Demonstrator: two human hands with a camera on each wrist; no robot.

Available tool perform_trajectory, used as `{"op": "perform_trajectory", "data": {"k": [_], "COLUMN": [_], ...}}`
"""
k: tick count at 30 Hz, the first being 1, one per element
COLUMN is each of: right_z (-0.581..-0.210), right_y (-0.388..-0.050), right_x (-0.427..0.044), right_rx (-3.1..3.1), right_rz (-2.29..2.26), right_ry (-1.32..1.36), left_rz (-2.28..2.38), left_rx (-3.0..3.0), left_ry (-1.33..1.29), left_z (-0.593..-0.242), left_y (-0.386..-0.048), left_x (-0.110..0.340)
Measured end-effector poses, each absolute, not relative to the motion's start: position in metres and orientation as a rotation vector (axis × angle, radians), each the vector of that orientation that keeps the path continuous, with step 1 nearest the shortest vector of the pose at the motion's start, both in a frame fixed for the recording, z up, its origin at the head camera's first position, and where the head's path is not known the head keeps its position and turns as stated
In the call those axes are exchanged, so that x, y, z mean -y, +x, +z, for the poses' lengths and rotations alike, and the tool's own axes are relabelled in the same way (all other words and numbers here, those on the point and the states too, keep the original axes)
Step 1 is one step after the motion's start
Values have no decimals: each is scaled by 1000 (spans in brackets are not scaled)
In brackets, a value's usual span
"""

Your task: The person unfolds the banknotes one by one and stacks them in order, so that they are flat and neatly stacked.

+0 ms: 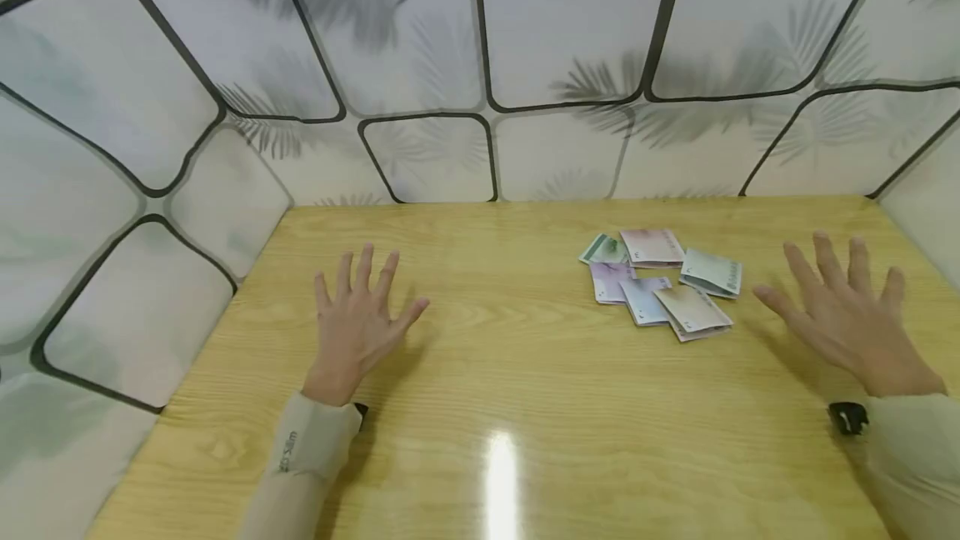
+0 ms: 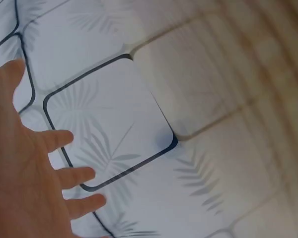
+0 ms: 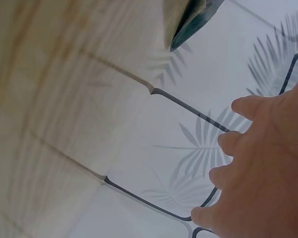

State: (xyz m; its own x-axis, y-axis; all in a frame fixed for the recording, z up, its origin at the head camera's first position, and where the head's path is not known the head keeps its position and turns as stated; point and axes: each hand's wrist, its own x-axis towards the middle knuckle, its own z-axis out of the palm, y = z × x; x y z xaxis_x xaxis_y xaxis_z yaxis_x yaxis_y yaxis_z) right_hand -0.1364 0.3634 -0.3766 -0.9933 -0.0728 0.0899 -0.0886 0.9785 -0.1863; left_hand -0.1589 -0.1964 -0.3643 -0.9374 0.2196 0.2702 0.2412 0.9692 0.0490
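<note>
Several folded banknotes lie in a loose cluster right of the table's middle. Among them are a green note (image 1: 602,250), a pinkish-red note (image 1: 651,247), a grey-green note (image 1: 711,273), a purple note (image 1: 610,282), a blue note (image 1: 643,302) and a tan note (image 1: 694,310), some overlapping. My left hand (image 1: 354,332) is spread, palm down, left of the middle, apart from the notes. Spread likewise, my right hand (image 1: 851,315) is just right of the cluster, its thumb nearest the grey-green note. Both hands hold nothing. A folded note's edge (image 3: 196,25) shows in the right wrist view.
The light wood table (image 1: 450,373) meets a pale wall (image 1: 555,152) patterned with dark lines and leaf shapes at the back and left. A bright reflection lies at the table's near middle. Dark bands show at both cuffs.
</note>
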Motion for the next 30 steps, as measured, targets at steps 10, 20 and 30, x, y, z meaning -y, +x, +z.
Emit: {"op": "perform_trajectory", "data": {"k": [10, 20, 30], "right_z": [-368, -341, -336], "right_y": [-145, -154, -160], "right_x": [-357, -340, -339], "right_rx": [3032, 2852, 2831], "right_rz": [460, 904, 1167], "right_ry": [201, 61, 4], "left_rz": [-67, -267, -370], "left_rx": [2784, 2613, 2684], "left_ry": [-549, -783, -804], "left_z": [-344, -334, -339], "left_y": [-168, -191, -208], "left_x": [166, 113, 86]}}
